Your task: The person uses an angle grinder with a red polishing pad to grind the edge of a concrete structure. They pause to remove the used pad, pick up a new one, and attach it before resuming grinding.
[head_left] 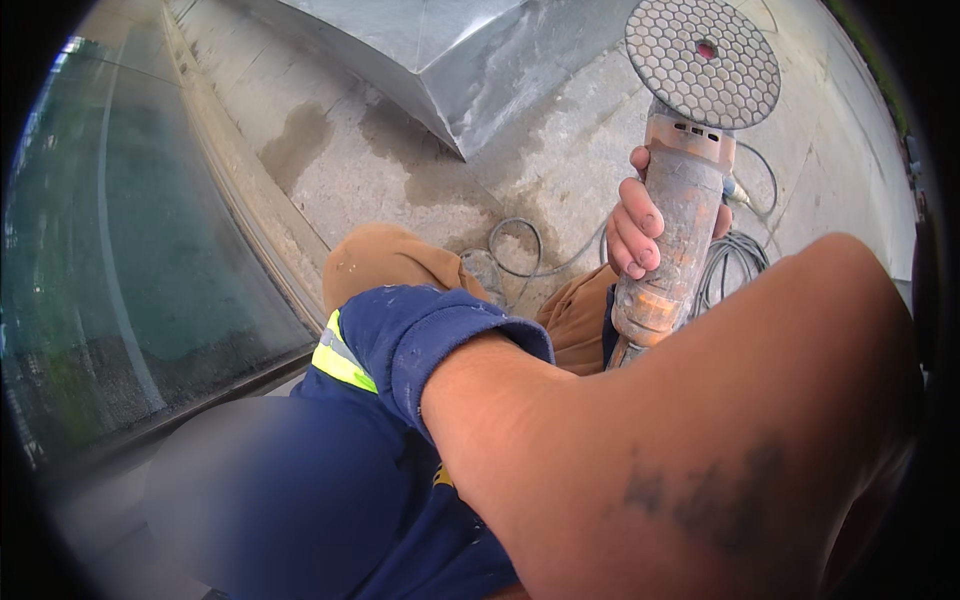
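My right hand (pixel 637 225) grips the worn, dusty cylindrical body of a handheld polisher (pixel 665 255), fingers curled round its left side. The tool is tilted up, showing a round pad (pixel 705 70) with a hexagon pattern and a red centre. A large bare, tattooed arm (pixel 680 400), apparently my left, crosses the lower right and hides the tool's lower end and my right wrist. My left hand is not in view. A rolled blue sleeve (pixel 420 330) with a reflective band lies beside that arm, over brown trousers (pixel 385 250).
A coiled cable (pixel 740 255) and looser loops (pixel 515 222) lie on the stained concrete (pixel 540 140). An angular metal structure (pixel 420 40) stands at the top centre. A wet glass pane (pixel 170 260) with a frame runs along the left. A blurred patch covers the lower left.
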A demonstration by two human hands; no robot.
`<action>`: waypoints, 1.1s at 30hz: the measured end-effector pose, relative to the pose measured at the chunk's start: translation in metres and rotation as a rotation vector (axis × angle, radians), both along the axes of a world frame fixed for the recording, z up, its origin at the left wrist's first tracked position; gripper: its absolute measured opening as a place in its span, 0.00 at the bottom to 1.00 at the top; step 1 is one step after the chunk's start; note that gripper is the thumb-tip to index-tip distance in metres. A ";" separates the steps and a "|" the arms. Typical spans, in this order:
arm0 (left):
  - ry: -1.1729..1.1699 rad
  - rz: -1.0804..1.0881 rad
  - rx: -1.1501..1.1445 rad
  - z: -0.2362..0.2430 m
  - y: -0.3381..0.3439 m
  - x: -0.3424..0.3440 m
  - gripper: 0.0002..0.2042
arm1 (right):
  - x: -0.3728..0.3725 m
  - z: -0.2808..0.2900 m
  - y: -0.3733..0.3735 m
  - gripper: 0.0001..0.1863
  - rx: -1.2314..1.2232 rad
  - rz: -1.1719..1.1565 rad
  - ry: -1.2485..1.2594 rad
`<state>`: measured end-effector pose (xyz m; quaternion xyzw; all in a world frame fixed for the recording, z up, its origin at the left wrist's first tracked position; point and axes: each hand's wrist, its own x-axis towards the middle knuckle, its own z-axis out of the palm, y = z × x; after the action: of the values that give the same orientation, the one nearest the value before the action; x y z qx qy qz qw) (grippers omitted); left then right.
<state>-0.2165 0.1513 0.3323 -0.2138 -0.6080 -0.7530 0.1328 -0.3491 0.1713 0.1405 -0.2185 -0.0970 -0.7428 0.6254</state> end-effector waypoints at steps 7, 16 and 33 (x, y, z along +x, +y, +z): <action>-0.108 -0.089 -0.004 -0.003 -0.003 0.012 0.18 | 0.005 0.002 0.000 0.50 0.028 -0.058 0.040; -0.438 0.254 -0.152 -0.011 -0.072 0.016 0.17 | 0.028 0.069 0.011 0.46 0.815 -0.526 0.049; -0.479 0.731 -0.933 -0.169 -0.130 0.008 0.34 | -0.039 0.018 -0.071 0.24 0.728 -1.040 0.318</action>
<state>-0.2081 0.0213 0.1633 0.1464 -0.9185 -0.3421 0.1342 -0.3884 0.1000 0.1588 -0.1183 0.3727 -0.8924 0.2252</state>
